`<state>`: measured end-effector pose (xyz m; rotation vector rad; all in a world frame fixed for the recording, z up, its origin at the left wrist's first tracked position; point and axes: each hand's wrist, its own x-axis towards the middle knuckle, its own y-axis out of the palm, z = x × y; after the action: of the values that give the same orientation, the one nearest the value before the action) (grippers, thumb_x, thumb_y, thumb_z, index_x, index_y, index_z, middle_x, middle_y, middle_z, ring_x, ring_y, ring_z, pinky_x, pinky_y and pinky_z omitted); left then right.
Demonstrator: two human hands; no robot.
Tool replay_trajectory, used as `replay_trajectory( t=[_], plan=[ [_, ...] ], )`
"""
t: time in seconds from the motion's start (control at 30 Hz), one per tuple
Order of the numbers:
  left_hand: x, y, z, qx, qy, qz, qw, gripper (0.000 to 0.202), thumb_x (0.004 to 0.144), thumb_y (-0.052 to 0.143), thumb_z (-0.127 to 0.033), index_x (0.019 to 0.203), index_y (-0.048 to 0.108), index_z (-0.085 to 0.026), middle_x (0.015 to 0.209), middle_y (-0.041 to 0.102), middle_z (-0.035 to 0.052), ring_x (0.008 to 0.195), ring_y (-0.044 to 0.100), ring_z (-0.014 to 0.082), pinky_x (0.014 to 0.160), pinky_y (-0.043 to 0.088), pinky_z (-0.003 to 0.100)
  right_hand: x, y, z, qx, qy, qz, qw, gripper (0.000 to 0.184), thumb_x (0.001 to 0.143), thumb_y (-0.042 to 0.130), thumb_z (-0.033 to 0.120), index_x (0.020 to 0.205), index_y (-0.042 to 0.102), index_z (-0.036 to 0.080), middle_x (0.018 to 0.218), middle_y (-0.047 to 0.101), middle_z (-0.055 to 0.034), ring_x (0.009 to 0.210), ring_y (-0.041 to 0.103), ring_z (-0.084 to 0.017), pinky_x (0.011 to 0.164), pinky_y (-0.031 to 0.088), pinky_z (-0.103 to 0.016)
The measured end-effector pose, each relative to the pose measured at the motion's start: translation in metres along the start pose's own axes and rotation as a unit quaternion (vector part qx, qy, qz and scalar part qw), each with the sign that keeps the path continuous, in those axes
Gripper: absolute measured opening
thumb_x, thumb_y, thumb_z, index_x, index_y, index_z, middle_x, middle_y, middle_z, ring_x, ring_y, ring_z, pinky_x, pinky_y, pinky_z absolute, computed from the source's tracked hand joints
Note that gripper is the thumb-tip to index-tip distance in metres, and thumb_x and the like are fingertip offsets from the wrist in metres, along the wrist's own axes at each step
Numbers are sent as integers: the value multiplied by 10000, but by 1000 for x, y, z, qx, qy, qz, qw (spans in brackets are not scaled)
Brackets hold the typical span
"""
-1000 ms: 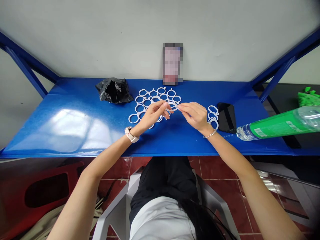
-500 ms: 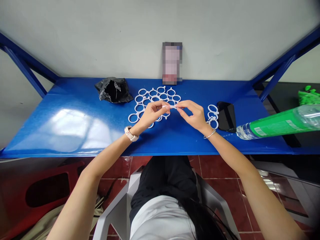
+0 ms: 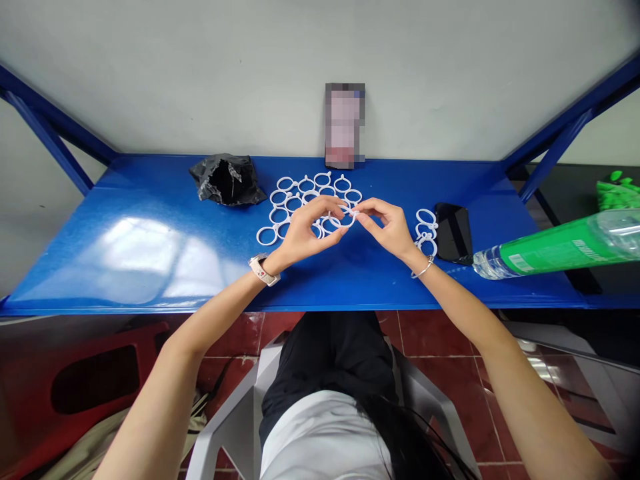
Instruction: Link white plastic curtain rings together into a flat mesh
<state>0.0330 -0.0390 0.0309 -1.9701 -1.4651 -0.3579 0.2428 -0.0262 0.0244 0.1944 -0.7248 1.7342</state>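
Observation:
Between my two hands is a white curtain ring (image 3: pixel 353 220), turned so that its round opening shows. My left hand (image 3: pixel 307 230) grips it across the rim, thumb below and fingers above. With thumb and fingertips, my right hand (image 3: pixel 389 228) pinches the small eyelet end at the ring's right side; the fingertips partly cover that end. Several more white rings (image 3: pixel 267 245) with small eyelets lie on the blue table (image 3: pixel 230 267) behind and left of my left hand, which hides some of them. A smaller group of white rings (image 3: pixel 426 211) lies right of my right hand.
A crumpled black plastic bag (image 3: pixel 207 181) gapes at the back left. A blurred phone-like device (image 3: pixel 344 127) leans on the wall. At the right are a dark phone (image 3: pixel 453 233) and a green-labelled bottle (image 3: pixel 555 245) lying near the table's right edge.
The held ring has turned from edge-on to showing its opening. My left thumb and fingers have spread around its rim; my right hand still pinches its right end.

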Motion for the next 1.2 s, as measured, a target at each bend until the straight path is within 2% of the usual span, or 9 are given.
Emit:
replay_trajectory(
  t=[0.2, 0.37, 0.53, 0.67, 0.83, 1.03, 1.2],
  plan=[
    [0, 1, -1, -12, -2, 6, 1000, 199, 879, 707, -350, 964, 645, -182, 1158, 707, 107, 1004, 678, 184, 883, 573, 336, 0, 0, 1, 12, 10, -9, 1000, 285, 899, 676, 514, 867, 717, 233, 870, 753, -27, 809, 705, -191, 776, 594, -351],
    [-1, 2, -3, -33, -40, 13, 999, 217, 892, 703, -362, 976, 622, -179, 1077, 711, 93, 949, 680, 164, 864, 572, 319, -1, 1, 0, 1, 4, -14, 1000, 301, 912, 657, 515, 838, 692, 226, 823, 722, -26, 757, 670, -179, 728, 560, -337],
    [-1, 2, -1, -43, -83, 14, 995, 289, 879, 712, -448, 894, 634, -170, 1001, 719, 80, 956, 693, 181, 859, 573, 325, -1, 0, 1, 3, 1, -14, 1000, 331, 909, 655, 532, 811, 669, 216, 796, 701, -24, 724, 650, -170, 691, 539, -323],
    [-1, 3, -1, -61, -96, 16, 993, 299, 862, 733, -449, 858, 640, -164, 992, 729, 89, 968, 715, 202, 854, 578, 338, -1, 0, 3, -3, -2, -11, 1000, 343, 907, 654, 539, 802, 662, 212, 788, 694, -24, 710, 643, -163, 667, 531, -311],
    [-1, 3, 0, -92, -126, 8, 988, 341, 835, 753, -473, 796, 622, -161, 913, 721, 73, 953, 727, 217, 814, 578, 329, -1, 1, 2, 11, 21, -6, 1000, 368, 890, 657, 577, 801, 672, 220, 794, 714, -20, 732, 673, -171, 712, 571, -325],
    [1, 1, 1, -120, -154, 16, 981, 375, 856, 722, -519, 774, 637, -163, 810, 706, 47, 731, 668, 144, 670, 533, 269, -1, 1, -2, 62, 56, 18, 996, 368, 877, 663, 594, 877, 696, 227, 833, 732, -15, 761, 710, -178, 728, 609, -326],
    [4, -3, -2, -108, -156, 40, 981, 407, 893, 666, -554, 756, 689, -172, 762, 713, 56, 727, 659, 156, 632, 511, 266, -2, 0, -2, 86, 56, 27, 994, 324, 908, 646, 547, 925, 708, 229, 870, 742, -20, 783, 724, -179, 753, 620, -331]
  ],
)
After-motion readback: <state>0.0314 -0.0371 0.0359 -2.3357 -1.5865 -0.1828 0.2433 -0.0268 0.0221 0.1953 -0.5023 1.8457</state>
